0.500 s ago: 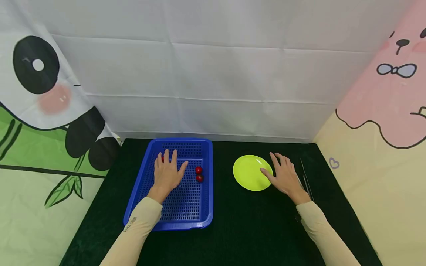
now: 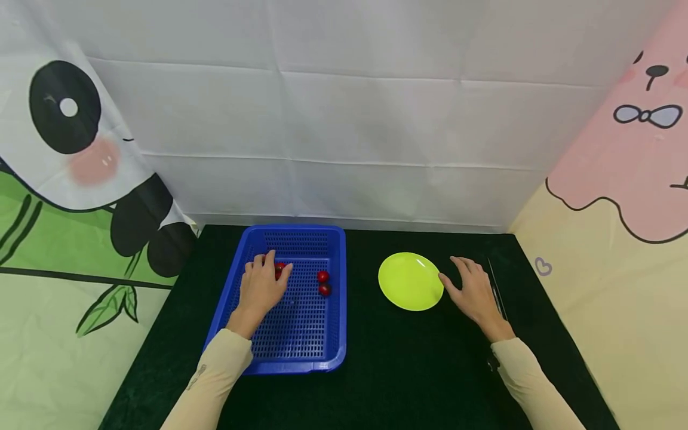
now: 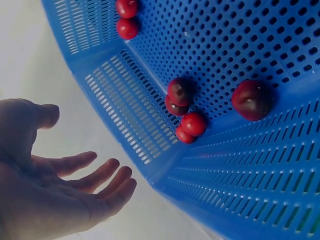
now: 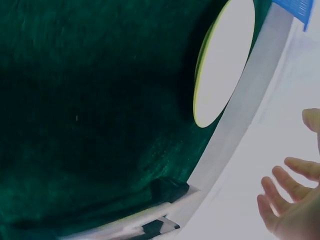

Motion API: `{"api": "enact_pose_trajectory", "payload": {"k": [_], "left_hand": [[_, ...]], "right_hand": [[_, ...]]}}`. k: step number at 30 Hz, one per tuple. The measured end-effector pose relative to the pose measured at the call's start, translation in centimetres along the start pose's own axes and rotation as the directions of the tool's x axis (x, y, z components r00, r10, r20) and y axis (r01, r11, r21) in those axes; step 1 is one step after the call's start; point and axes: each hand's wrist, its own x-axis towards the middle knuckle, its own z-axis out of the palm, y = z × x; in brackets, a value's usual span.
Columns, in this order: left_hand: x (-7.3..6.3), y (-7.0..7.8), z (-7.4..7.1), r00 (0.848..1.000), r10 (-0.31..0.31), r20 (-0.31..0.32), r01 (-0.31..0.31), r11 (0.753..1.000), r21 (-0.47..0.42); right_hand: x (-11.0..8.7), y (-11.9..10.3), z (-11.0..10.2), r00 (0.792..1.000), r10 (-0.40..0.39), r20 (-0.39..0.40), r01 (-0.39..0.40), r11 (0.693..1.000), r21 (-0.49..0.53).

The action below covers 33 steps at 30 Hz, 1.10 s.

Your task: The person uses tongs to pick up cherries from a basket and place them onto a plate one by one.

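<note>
My left hand hovers over the far left part of a blue perforated plastic basket, palm down, fingers spread and slightly bent. In the left wrist view the hand holds nothing. Small red fruits like cherry tomatoes lie in the basket: a pair at the right, and a cluster with a darker one apart from it. In the head view the hand partly hides the cluster. My right hand hangs relaxed beside a yellow-green plate, thumb near its right rim, holding nothing.
A slim metal utensil, perhaps tongs, lies right of my right hand, partly hidden. Dark green cloth covers the table. A white curtain stands behind, with printed cloths at both sides.
My left hand has drawn back slightly to the left and its fingers bend more, uncovering red fruits beside the thumb. My right hand has shifted a little right, away from the plate.
</note>
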Motion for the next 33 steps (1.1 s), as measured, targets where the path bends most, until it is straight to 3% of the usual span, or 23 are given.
{"api": "enact_pose_trajectory", "payload": {"k": [6, 15, 23, 33], "left_hand": [[-0.8, -0.3, -1.0, 0.999, -0.042, -0.009, 0.041, 0.995, -0.089], [-1.8, -1.5, -2.5, 0.997, -0.078, 0.01, 0.079, 0.985, -0.154], [-2.6, -2.1, -3.5, 0.993, -0.119, 0.011, 0.119, 0.975, -0.19], [-3.7, -3.2, -4.3, 0.988, -0.155, -0.022, 0.147, 0.965, -0.215]], "right_hand": [[-1.0, 0.1, -0.6, 0.998, 0.069, -0.002, -0.069, 0.997, 0.029], [-2.4, 1.1, -1.2, 0.995, 0.093, -0.037, -0.09, 0.992, 0.083], [-3.9, 1.8, -1.9, 0.99, 0.126, -0.063, -0.12, 0.989, 0.088], [-5.3, 3.2, -2.4, 0.979, 0.203, -0.029, -0.199, 0.975, 0.093]]}}
